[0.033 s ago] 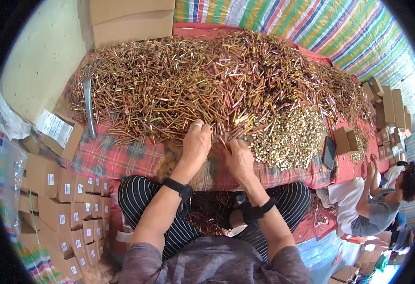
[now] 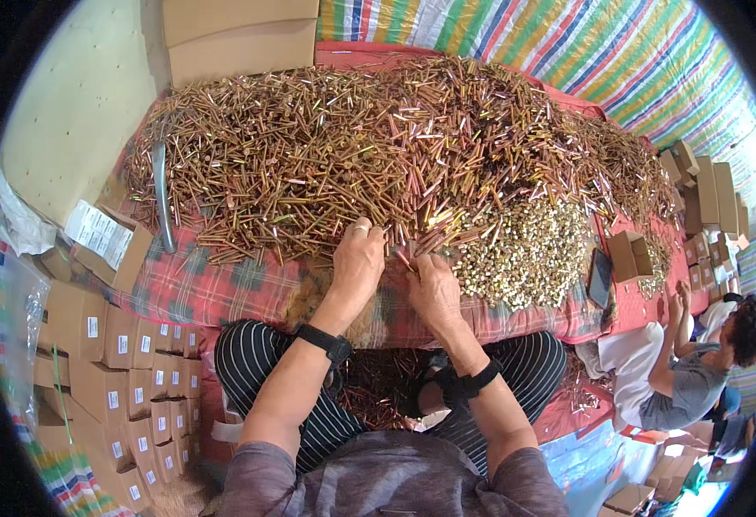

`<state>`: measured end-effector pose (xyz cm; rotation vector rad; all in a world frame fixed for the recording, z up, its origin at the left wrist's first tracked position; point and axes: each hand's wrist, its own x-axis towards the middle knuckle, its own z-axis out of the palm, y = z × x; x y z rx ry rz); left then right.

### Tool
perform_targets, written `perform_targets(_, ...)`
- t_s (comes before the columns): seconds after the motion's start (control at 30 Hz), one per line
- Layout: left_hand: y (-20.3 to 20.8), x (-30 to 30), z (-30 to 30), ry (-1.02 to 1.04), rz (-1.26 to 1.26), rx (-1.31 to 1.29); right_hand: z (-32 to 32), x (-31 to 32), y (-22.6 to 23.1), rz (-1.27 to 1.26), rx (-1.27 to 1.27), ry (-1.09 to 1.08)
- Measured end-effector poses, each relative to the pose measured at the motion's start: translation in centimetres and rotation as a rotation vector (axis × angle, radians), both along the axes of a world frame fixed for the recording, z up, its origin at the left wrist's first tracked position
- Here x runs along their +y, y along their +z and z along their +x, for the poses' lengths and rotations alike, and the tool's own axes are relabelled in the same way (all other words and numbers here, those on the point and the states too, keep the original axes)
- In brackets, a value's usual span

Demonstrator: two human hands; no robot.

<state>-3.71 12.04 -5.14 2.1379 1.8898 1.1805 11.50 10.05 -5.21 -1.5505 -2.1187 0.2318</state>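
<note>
A wide heap of thin, copper-coloured metal rods [image 2: 309, 164] covers the padded surface before me. At its near edge my left hand [image 2: 359, 258] is closed, fingertips down among the rods; what they hold, if anything, is hidden. Just to the right, my right hand [image 2: 435, 291] pinches a short reddish copper rod [image 2: 404, 259] between thumb and fingers, its end pointing toward the left hand. Beyond the right hand lies a loose bunch of rods [image 2: 440, 231]. Small gold-coloured nut-like pieces [image 2: 524, 258] form a pile on its right.
A curved grey metal bar [image 2: 162, 196] lies at the heap's left. A dark phone [image 2: 600, 277] and a small open carton [image 2: 630, 257] are right of the gold pile. Stacked cartons [image 2: 128, 388] stand at lower left. Another person [image 2: 688, 370] sits at the right.
My right hand has shifted very slightly with the rod still in its fingers. The left hand stays in nearly the same place.
</note>
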Motion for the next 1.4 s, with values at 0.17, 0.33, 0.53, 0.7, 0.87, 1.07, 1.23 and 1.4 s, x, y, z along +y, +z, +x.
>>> perform_targets(0.17, -0.6, 0.0, -0.2, 0.012, -0.051, 0.179, 0.0, -0.7, -0.3, 0.011, -0.017, 0.021)
perform_targets(0.33, -0.1, -1.4, -0.5, -0.047, -0.250, 0.021, 0.6, -2.0, 0.7, -0.042, -0.073, 0.020)
perform_targets(0.53, 0.0, -1.1, 0.9, -0.049, -0.220, -0.011, 0.7, -2.4, 0.1, 0.005, -0.014, -0.029)
perform_targets(0.7, -0.4, -0.8, 0.6, 0.018, -0.227, -0.022, 0.2, -2.6, 0.3, -0.009, -0.048, -0.046)
perform_targets(0.87, 2.5, -2.4, -0.3, -0.136, -0.586, -0.007, 0.5, -2.6, 0.0, 0.047, 0.020, -0.033)
perform_targets(1.07, 2.5, -2.1, -2.5, 0.078, 0.096, 0.043, 0.4, -2.8, -0.2, 0.079, 0.044, -0.040)
perform_targets(1.23, 1.9, 0.1, -3.2, 0.085, 0.059, 0.305, 0.5, -2.8, -0.5, 0.048, -0.006, -0.043)
perform_targets(1.4, 1.5, 0.1, -3.5, 0.108, 0.052, 0.374, 0.6, -3.0, -0.6, 0.077, 0.027, -0.010)
